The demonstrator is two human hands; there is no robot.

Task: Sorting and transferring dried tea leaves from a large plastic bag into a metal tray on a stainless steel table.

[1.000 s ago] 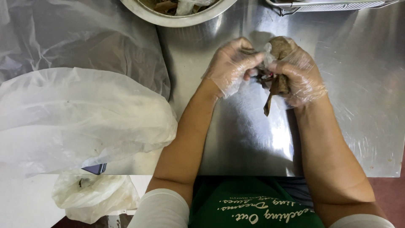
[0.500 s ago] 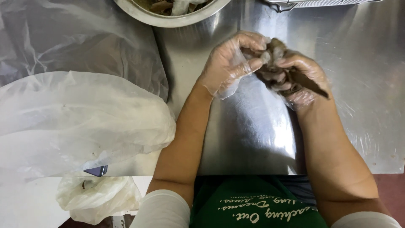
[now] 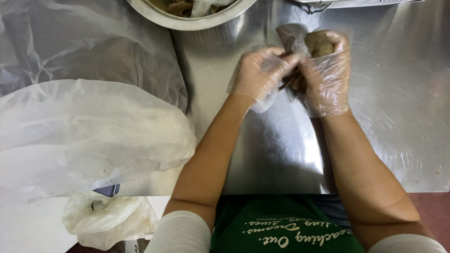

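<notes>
Hands (image 3: 293,70) now closer around brown piece (image 3: 320,44)

Over the steel worktop (image 3: 281,154), my two hands meet in thin clear gloves. My right hand (image 3: 326,75) closes its grip on a brown lump of food (image 3: 319,43), while my left hand (image 3: 260,75) pinches at its near side. A metal bowl (image 3: 197,21) sits just beyond my left hand; crumpled clear plastic bags (image 3: 89,136) lie well off to its left.
</notes>
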